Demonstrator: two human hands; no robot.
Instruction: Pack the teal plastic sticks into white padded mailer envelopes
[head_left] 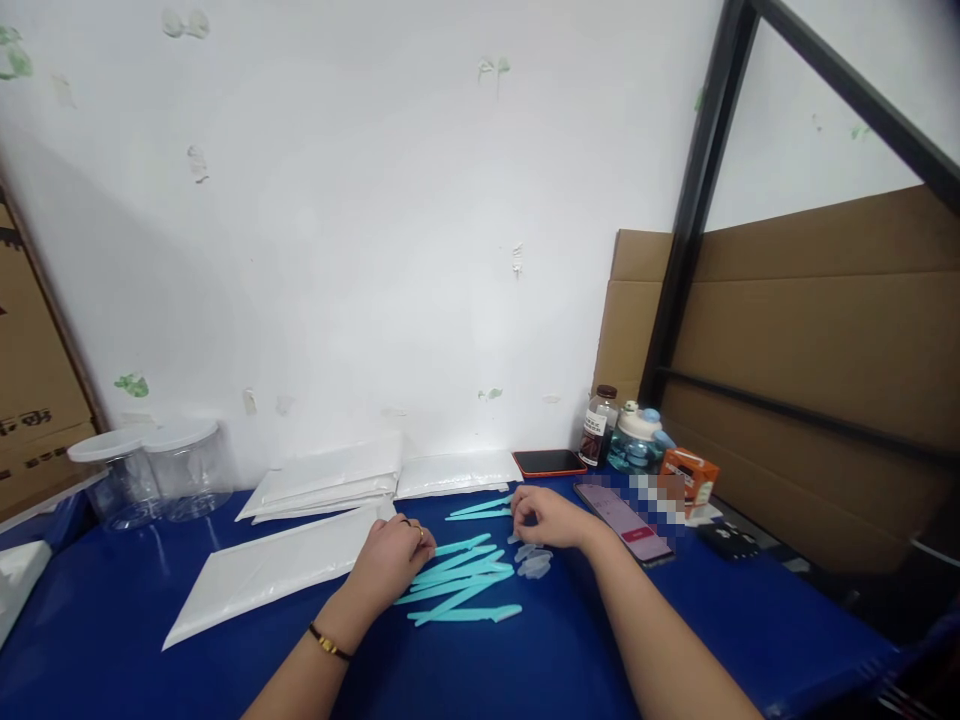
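Observation:
Several thin turquoise plastic sticks (469,590) lie in an overlapping pile at the middle of the blue table. My left hand (396,552) is at the pile's left side, fingers pinched together on the end of one turquoise stick. My right hand (541,516) is further back and to the right, thumb and fingertips closed together. A small clear piece hangs at its fingertips, just above a heap of small clear plastic caps (534,563). Beside that hand, two more turquoise sticks (480,510) lie apart from the pile, their right ends near its fingers.
White padded envelopes (281,565) lie left and behind. Two clear lidded jars (191,475) stand far left. At the back right are a dark phone (550,462), a brown bottle (598,428), a teal bottle (634,440), an orange box (690,478) and a lit phone (626,522).

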